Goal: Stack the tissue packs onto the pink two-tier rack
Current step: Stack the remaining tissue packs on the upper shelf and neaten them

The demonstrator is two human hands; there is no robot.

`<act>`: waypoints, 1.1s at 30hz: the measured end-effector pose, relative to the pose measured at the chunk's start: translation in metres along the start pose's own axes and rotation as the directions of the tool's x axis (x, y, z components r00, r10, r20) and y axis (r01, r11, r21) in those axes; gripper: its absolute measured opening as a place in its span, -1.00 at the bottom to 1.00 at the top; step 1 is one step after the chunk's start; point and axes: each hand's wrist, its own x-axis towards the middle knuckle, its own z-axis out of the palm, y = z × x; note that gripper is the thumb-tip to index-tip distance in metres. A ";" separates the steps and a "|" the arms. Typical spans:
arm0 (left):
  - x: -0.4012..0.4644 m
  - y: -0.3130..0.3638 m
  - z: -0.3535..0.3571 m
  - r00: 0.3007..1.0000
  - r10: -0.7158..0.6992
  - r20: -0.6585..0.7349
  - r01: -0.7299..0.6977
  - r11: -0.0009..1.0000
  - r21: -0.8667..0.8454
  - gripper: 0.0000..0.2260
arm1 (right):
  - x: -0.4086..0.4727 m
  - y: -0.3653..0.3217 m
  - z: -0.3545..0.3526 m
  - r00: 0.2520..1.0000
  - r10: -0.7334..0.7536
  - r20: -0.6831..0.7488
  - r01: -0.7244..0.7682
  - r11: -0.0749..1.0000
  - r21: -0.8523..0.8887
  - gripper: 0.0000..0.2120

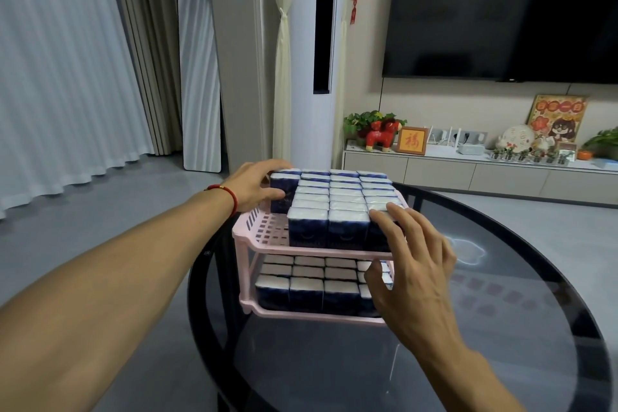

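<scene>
Round dark glass table (pixel 501 361), grey-floored living room.

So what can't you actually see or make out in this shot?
- Head view: the right hand covers the near right packs on both tiers of the pink rack.
- The left hand hides the far left pack's outer side.
- Print on the packs: too blurred to read.
- Round glass table: cut off by the bottom edge.
</scene>
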 end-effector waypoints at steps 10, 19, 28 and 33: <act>-0.003 0.004 -0.002 0.999 0.011 0.033 -0.012 1.000 0.027 -0.51 | -0.001 0.000 0.001 1.000 0.015 0.008 -0.015 1.000 0.012 -0.18; -0.004 0.003 -0.007 0.995 -0.030 0.097 0.026 0.999 0.035 -0.27 | -0.001 0.000 0.002 1.000 0.026 0.016 -0.026 1.000 0.012 -0.17; 0.001 0.003 -0.004 0.995 -0.033 0.090 0.032 0.999 0.015 -0.38 | -0.001 0.001 0.001 1.000 0.018 0.010 -0.018 1.000 0.010 -0.18; 0.004 -0.001 -0.005 0.986 -0.078 0.148 0.092 0.991 -0.093 -0.27 | 0.000 0.000 0.002 1.000 0.018 0.003 -0.018 1.000 0.014 -0.18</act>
